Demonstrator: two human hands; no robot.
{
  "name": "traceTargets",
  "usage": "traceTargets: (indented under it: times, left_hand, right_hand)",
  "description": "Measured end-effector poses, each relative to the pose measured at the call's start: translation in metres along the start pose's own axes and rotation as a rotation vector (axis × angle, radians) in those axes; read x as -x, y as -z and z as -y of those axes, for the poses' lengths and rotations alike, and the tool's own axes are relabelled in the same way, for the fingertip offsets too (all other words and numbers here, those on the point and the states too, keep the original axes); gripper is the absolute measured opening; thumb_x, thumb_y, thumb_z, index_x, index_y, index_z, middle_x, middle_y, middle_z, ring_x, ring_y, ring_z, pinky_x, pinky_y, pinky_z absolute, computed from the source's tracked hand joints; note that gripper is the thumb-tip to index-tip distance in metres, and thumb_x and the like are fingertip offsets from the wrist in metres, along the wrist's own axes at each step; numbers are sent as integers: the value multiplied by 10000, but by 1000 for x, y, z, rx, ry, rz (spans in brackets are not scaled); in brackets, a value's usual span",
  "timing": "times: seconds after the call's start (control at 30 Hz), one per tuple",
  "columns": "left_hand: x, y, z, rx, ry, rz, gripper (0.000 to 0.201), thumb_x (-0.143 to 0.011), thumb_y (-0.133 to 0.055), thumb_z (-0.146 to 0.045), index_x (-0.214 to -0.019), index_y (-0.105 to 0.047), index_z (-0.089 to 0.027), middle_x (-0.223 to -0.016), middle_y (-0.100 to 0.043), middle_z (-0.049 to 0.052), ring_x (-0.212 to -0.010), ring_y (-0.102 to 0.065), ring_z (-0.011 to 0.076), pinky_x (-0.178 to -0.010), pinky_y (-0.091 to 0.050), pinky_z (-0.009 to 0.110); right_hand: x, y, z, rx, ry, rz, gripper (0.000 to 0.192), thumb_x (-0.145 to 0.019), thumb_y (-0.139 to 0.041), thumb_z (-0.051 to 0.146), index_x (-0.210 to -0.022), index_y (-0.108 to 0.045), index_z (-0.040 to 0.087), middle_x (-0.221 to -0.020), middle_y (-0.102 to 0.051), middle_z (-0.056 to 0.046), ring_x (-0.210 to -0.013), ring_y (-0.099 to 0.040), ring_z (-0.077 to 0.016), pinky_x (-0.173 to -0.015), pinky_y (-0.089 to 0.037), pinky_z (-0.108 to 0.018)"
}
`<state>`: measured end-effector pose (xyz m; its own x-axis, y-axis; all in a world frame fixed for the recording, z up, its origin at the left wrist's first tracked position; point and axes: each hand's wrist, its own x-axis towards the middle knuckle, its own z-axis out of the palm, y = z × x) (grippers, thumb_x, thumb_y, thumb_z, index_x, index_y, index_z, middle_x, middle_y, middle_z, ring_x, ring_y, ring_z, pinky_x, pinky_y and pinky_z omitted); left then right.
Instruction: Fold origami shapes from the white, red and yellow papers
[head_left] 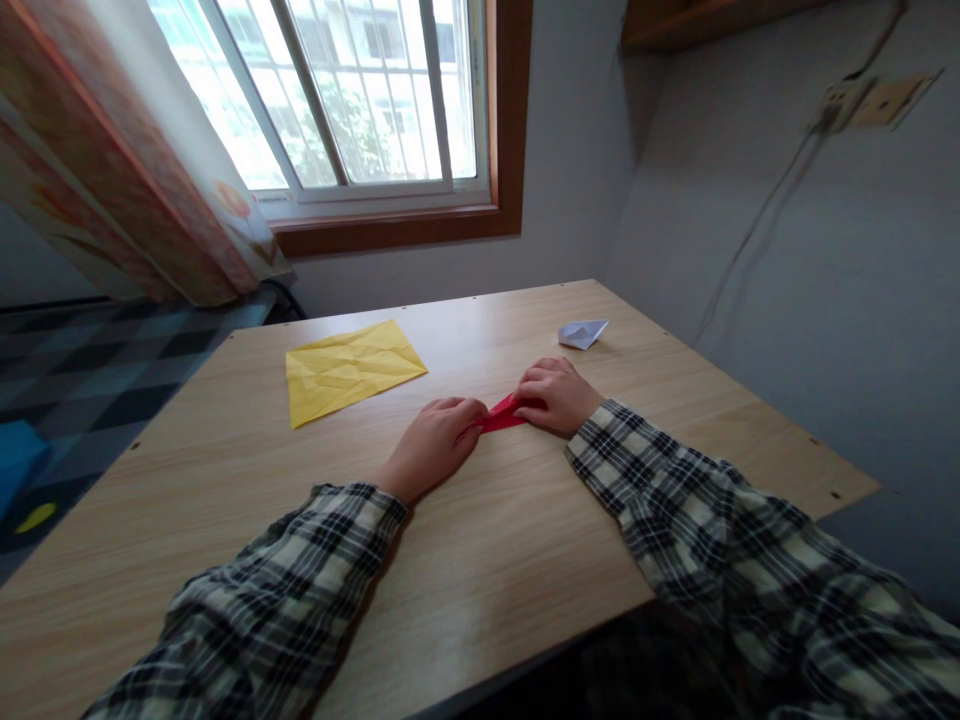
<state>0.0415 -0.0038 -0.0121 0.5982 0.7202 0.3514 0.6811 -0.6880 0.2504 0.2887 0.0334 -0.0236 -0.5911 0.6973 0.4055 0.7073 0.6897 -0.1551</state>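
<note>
Both hands press flat on a small red paper (501, 414) near the middle of the table (487, 560). The left hand (433, 443) holds its left end under the fingertips, the right hand (553, 394) covers its right end with fingers bent. The paper's long axis runs between them, left to right. Yellow sheet (349, 368) lies toward the far left edge, a white paper boat (582, 332) near the far right corner

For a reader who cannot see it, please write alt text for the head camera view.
Two hands in plaid sleeves press a red folded paper flat on a wooden table, the left hand on its near end, the right hand on its far end. A creased yellow sheet and a small white paper boat lie beyond, below a window.
</note>
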Motion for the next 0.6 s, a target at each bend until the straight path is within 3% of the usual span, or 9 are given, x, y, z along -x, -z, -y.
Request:
traceTargets:
  times: [0.27, 0.6]
  left_hand:
    - [0, 0, 7, -52, 80, -54, 167, -913, -509, -150, -961, -657, -211, -900, -720, 63, -831, -647, 229, -780, -512, 365]
    - [1, 0, 14, -90, 107, -98, 210, -927, -550, -186, -1035, -725, -228, -963, -771, 61, -867, -699, 234, -804, -531, 376]
  right_hand:
    - [4, 7, -25, 49, -124, 41, 119, -877, -660, 240, -912, -772, 216, -965, -736, -70, -964, -591, -248, -916, -374, -422]
    - [6, 8, -33, 39, -130, -25, 107, -853, -678, 253, -819, -772, 215, -835, -731, -58, -884, -597, -233, -877, -391, -409]
